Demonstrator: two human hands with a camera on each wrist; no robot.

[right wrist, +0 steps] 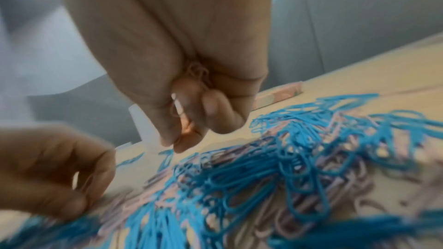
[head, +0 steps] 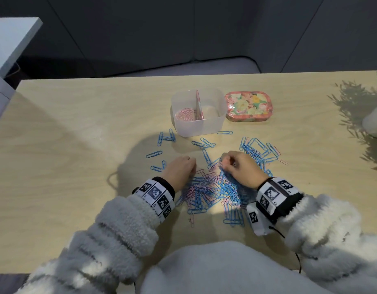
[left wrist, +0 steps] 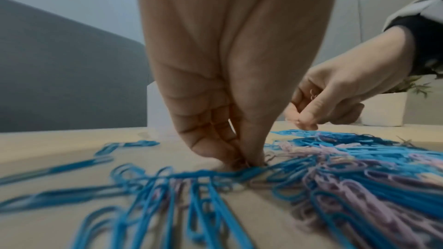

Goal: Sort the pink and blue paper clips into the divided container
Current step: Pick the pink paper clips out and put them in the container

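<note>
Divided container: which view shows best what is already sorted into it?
Head view: the divided container shows pink clips left of its divider, nothing visible on the right. Both wrist views show only a blurred white wall of it.

fluffy white fleece sleeves point(head: 123, 225), b&w marker wristbands point(head: 156, 195), black cuffs
</note>
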